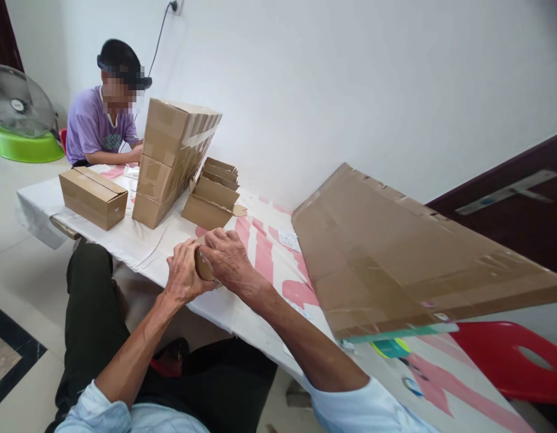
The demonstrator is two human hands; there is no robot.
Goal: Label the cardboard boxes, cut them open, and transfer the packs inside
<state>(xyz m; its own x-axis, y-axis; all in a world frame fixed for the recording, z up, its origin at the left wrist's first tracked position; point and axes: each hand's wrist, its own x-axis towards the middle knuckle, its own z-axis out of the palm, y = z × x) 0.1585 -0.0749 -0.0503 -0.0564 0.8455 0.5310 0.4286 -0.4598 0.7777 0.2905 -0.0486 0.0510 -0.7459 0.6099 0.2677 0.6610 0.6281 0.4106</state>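
At the near edge of the table, both of my hands are closed around a small brown cardboard box (203, 268). My left hand (183, 270) grips its left side, with the thumb under the lower edge. My right hand (228, 255) presses on the top and right side with bent fingers. Most of the box is hidden behind the hands. Just beyond them stands an open cardboard box (209, 207) with its flaps up, and more upright flaps show behind it.
Taped cardboard boxes (159, 162) rise in a stack left of centre, beside a closed box (93, 195). A person (98, 120) sits at the far end. On the right, a large cardboard sheet (373, 258) leans over the table; a green-yellow ring (390, 348) and red chair (508, 361) are near it.
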